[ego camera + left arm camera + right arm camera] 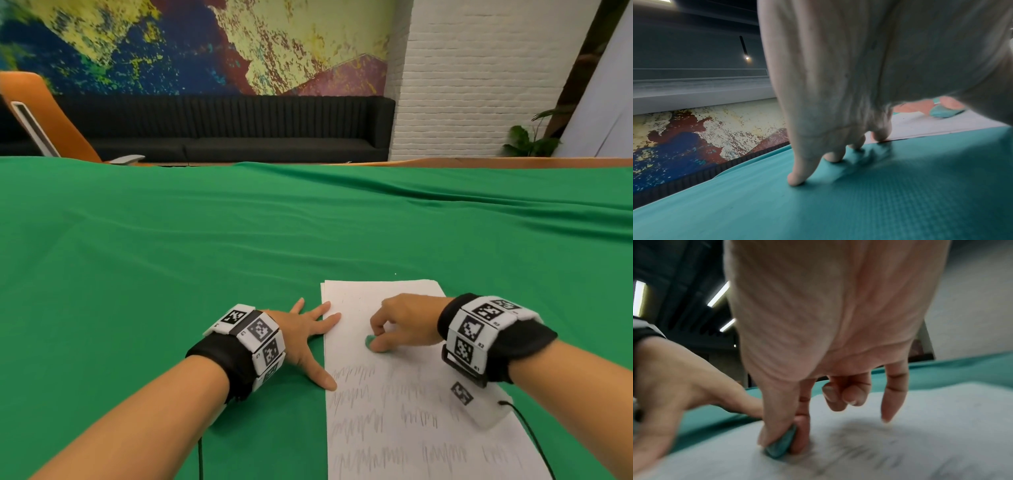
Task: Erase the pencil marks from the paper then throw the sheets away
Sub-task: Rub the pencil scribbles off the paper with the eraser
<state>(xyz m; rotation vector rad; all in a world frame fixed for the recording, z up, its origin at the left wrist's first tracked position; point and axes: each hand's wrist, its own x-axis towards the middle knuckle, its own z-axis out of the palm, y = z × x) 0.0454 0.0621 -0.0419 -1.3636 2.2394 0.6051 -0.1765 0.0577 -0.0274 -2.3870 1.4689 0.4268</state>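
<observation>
A painted wall (212,44) in blue, yellow and red and a long black sofa (222,132) stand behind a counter (171,240) covered with a green cloth. A stack of white paper (404,394) lies on the cloth at the near edge, in front of the person. Its nearer part carries rows of grey pencil marks (356,425); the far part looks mostly bare.

The left hand (305,337) lies flat with the fingers spread and straight: the thumb and two fingertips press on the left edge of the paper, and the other fingers rest on the cloth.

The right hand (402,320) pinches a small green eraser (370,341) between thumb and forefinger and holds it down on the sheet, just beyond the top row of marks. Its other fingers are curled above the paper. The right wrist view is blurred around the eraser.
</observation>
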